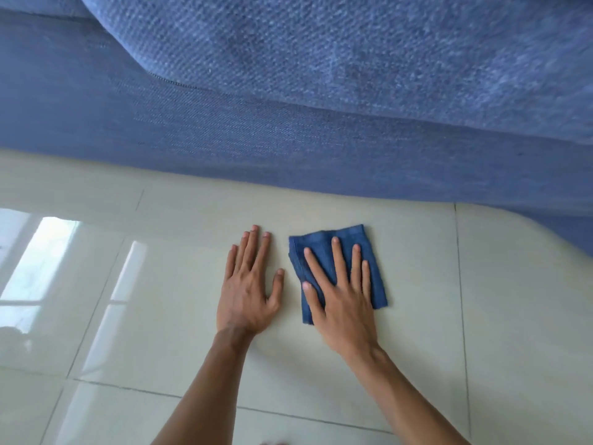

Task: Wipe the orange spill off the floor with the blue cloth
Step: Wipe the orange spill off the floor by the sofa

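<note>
One folded blue cloth (340,271) on the tiled floor (497,300), two hands, right hand (343,303) flat on it, fingers spread, left hand (248,289) at its 9 o'clock, palm down, fingers loosely together

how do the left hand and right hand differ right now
The right hand lies on the folded blue cloth, while the left hand lies on bare floor tile beside it, not touching the cloth. The right hand's fingers are fanned apart; the left hand keeps its four fingers close together, with only the thumb out. Both are flat, palm down and open, pointing toward the blue sofa. No orange spill shows.
</note>
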### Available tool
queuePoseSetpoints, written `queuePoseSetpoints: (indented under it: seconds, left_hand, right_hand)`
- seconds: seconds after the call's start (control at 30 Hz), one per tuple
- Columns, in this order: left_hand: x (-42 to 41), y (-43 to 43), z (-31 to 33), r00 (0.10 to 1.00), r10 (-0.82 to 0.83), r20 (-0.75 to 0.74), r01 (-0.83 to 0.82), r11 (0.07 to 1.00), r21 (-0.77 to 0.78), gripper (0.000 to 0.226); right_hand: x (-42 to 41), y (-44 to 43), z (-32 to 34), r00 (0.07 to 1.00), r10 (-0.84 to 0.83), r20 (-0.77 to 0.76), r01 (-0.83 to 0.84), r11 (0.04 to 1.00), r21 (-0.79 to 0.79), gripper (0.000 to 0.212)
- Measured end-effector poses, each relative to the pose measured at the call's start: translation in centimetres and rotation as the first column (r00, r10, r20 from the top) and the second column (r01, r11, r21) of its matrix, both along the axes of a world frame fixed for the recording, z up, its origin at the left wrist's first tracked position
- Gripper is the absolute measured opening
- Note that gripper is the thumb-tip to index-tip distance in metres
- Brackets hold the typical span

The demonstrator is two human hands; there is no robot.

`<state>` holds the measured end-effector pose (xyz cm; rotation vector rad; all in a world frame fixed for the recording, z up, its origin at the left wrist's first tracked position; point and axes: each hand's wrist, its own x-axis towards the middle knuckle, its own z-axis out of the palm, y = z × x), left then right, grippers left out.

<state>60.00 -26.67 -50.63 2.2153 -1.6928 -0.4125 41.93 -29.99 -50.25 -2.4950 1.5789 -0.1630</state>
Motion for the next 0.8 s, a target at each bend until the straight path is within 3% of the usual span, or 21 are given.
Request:
queuePoseSetpoints:
  seconds: [0.07, 0.17, 0.2, 0.23, 0.33, 0.37, 0.43, 0.5, 0.53, 0.6, 0.63, 0.7, 0.73, 0.8]
  left_hand:
    - [-0.2, 0.1, 0.0, 1.0, -0.004, 0.0, 0.004, 1.0, 0.001, 0.069]
    - [-0.1, 0.0, -0.1, 1.0, 0.004, 0.008, -0.003, 1.0, -0.009, 0.069]
    - [-0.1, 0.0, -0.1, 1.0, 0.001, 0.014, -0.001, 1.0, -0.007, 0.069]
    - [-0.1, 0.1, 0.0, 1.0, -0.003, 0.014, 0.003, 1.0, -0.003, 0.069]
    - [-0.1, 0.1, 0.1, 1.0, -0.004, 0.002, 0.004, 1.0, -0.006, 0.069]
    - [-0.1, 0.1, 0.1, 1.0, -0.007, 0.006, 0.007, 1.0, -0.003, 0.069]
    - [-0.3, 0.1, 0.1, 1.0, -0.005, 0.016, 0.005, 1.0, -0.012, 0.07]
    - [-0.3, 0.1, 0.0, 1.0, -0.002, 0.015, 0.002, 1.0, -0.017, 0.07]
    - [-0.3, 0.0, 0.0, 1.0, -0.002, 0.013, 0.002, 1.0, -0.019, 0.07]
    - [-0.3, 0.0, 0.1, 1.0, -0.002, 0.012, 0.002, 1.0, -0.016, 0.071]
    - [-0.3, 0.0, 0.1, 1.0, -0.002, 0.011, 0.003, 1.0, -0.017, 0.071]
    - [-0.3, 0.1, 0.1, 1.0, 0.009, 0.011, -0.009, 1.0, -0.02, 0.07]
    - [-0.3, 0.1, 0.1, 1.0, 0.009, 0.012, -0.008, 1.0, -0.018, 0.07]
    - [-0.3, 0.2, 0.0, 1.0, 0.003, 0.016, -0.002, 1.0, -0.02, 0.07]
  right_hand:
    - [-3.5, -0.8, -0.1, 1.0, 0.022, -0.014, -0.022, 1.0, 0.002, 0.058]
    - [1.1, -5.4, -0.6, 0.91, -0.413, 0.029, 0.411, 0.91, 0.052, 0.058]
    - [2.9, -5.2, -0.3, 0.886, -0.463, 0.023, 0.461, 0.885, 0.064, 0.058]
    - [3.5, -4.2, -0.1, 0.919, -0.393, 0.009, 0.392, 0.919, 0.048, 0.057]
    - [-3.1, 0.2, 0.1, 0.997, 0.069, -0.038, -0.069, 0.998, 0.005, 0.056]
    - [-6.2, 0.1, 0.2, 0.995, 0.095, -0.041, -0.094, 0.995, 0.021, 0.057]
    - [-8.1, -2.5, 0.0, 0.987, -0.157, -0.043, 0.158, 0.987, 0.019, 0.059]
    - [-4.4, -6.0, -0.7, 0.866, -0.501, 0.009, 0.499, 0.864, 0.059, 0.059]
    - [-1.6, -6.5, -0.6, 0.827, -0.562, 0.023, 0.559, 0.825, 0.082, 0.059]
    - [2.2, -4.8, -0.6, 0.914, -0.405, 0.034, 0.404, 0.914, 0.032, 0.057]
    - [2.2, -3.0, -0.6, 0.976, -0.218, 0.011, 0.218, 0.976, 0.012, 0.056]
    - [-1.4, -0.9, 0.1, 0.994, 0.114, 0.001, -0.114, 0.993, 0.015, 0.055]
    - [-3.5, -1.3, -0.1, 0.987, 0.162, 0.0, -0.162, 0.987, 0.006, 0.055]
    - [-5.2, -4.0, -0.6, 0.999, -0.044, 0.0, 0.044, 0.998, -0.035, 0.055]
